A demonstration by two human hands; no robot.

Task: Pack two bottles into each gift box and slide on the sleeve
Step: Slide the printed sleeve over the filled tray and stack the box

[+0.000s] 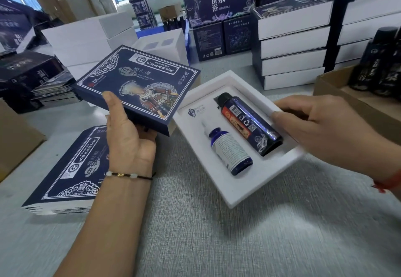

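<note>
A white gift box [227, 185] lies tilted at the table's centre with two bottles lying in its foam insert: a small blue dropper bottle [229, 148] on the left and a larger dark bottle [249, 122] with a red label on the right. My right hand [321, 129] grips the box's right edge, thumb on the rim beside the large bottle. My left hand [128, 133] holds a dark blue printed sleeve [138, 85] above the table, thumb on top, just left of the box.
A stack of flat blue sleeves [71, 168] lies at the left under my left arm. Finished boxes [293, 44] are piled at the back right. A cardboard carton [338, 94] of dark bottles [382, 59] stands at the right. White boxes [86, 40] and dark cartons fill the back.
</note>
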